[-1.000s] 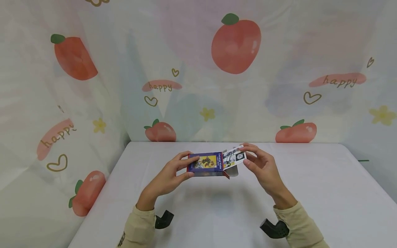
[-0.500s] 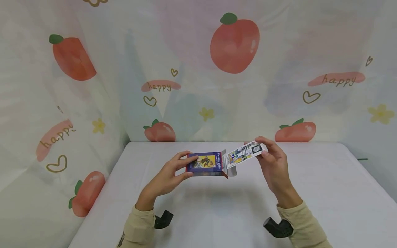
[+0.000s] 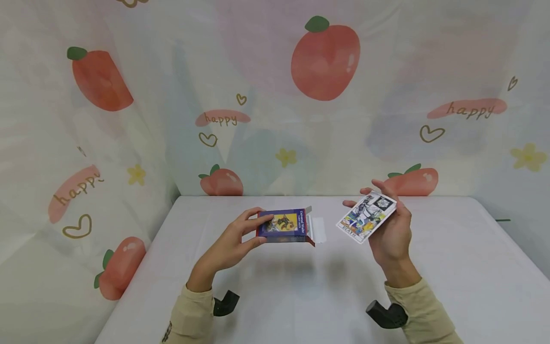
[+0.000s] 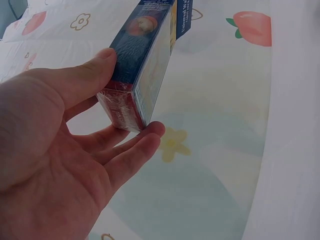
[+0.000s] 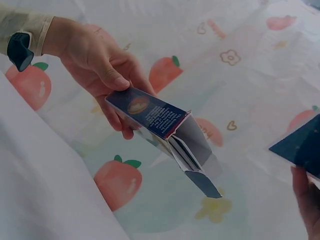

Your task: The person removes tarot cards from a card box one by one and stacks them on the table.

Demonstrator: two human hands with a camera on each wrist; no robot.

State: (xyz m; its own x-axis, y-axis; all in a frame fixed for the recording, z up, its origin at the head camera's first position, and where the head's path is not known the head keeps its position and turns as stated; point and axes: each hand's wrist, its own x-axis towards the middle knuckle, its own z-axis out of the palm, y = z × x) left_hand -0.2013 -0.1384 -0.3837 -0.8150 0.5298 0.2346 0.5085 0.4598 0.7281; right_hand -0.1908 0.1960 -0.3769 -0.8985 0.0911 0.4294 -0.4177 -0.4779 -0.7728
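In the head view, my left hand (image 3: 232, 241) grips a blue tarot card box (image 3: 281, 227) by its closed left end, thumb on the near side and fingers over the top. The box's open end faces right, its flaps spread. Inside it, the right wrist view shows thin edges like cards (image 5: 184, 152). To the right, my right hand (image 3: 393, 236) holds a tarot card (image 3: 365, 217) face up and tilted, lettered "DEATH", some fingers stretched out behind it. The card's dark blue back (image 5: 302, 145) shows in the right wrist view. Clear film covers the box's red end (image 4: 122, 107).
Both hands are above a white-covered table (image 3: 301, 296). A pale cloth backdrop (image 3: 266, 71) printed with peaches and hearts stands behind and at the left. A black wrist mount (image 3: 226, 303) sticks out at the left sleeve, another black mount (image 3: 386, 315) at the right.
My right hand has drawn the tarot card out of the box's open end, moved right and turned it face up, apart from the box. My left hand keeps the box nearly still.
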